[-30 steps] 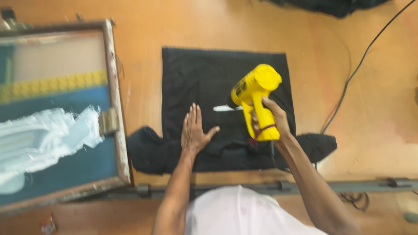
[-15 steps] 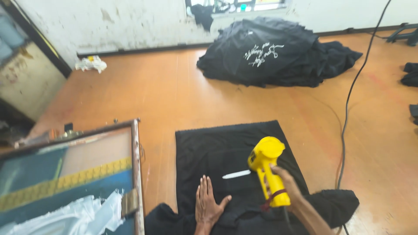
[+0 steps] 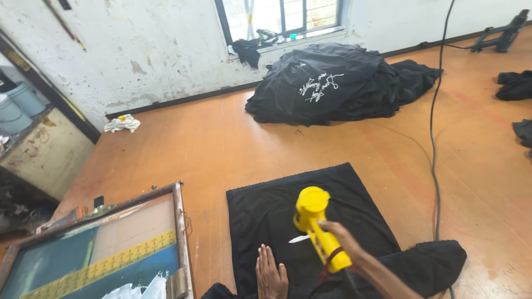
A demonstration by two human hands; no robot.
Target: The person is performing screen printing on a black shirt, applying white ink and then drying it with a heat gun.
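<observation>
Bottom centre of frame: right hand gripping the yellow heat gun over the black shirt; left hand flat, fingers spread, seemingly pressing the fabric; printing screen lower left.

No pkgs, labels, signs or screens in view.

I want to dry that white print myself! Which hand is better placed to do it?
Probably the right hand: it grips the yellow heat gun above the white print. The left hand lies flat on the black garment.
</observation>
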